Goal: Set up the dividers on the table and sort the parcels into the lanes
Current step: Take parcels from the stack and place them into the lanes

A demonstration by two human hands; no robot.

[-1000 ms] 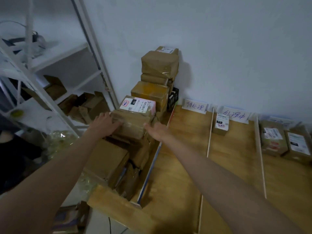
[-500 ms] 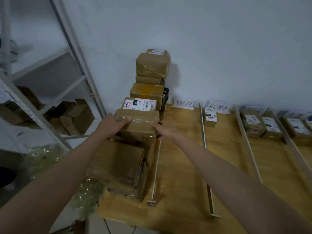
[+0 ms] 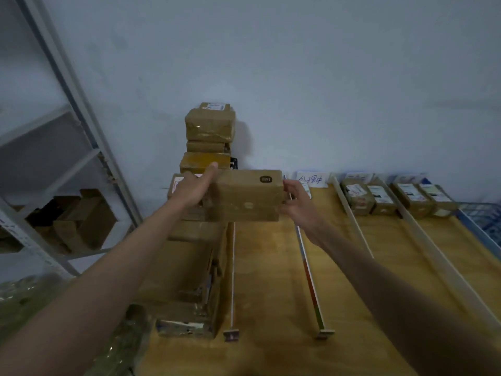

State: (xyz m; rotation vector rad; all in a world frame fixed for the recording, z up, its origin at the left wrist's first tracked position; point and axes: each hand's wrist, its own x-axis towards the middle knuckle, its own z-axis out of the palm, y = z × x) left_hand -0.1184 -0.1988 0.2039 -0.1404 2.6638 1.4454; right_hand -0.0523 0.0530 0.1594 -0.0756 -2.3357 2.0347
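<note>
The left hand grips the left end of a brown taped parcel; its fingers wrap behind the box and are mostly hidden, with one fingertip showing above the top edge. The right hand grips the right end, thumb and fingers curled round the corner; the fingertips on the far side cannot be seen. The parcel is held in the air, level, above the far end of the first lane, between the pile of parcels on the left and the striped divider on the right. A small dark logo reading "mi" sits near the upper right of its facing side.

The parcel hides the far end of the first lane and whatever card stands there. Left of the white divider, boxes are piled along the table edge and stacked up against the wall; their labels are too blurred to read.

A white card with handwritten characters stands at the wall behind the second lane. In the lanes further right, four labelled parcels lie in pairs at the far end; the print on them is illegible. The right table edge and a blue crate are cut off by the frame. A metal shelf at left holds open cartons.
</note>
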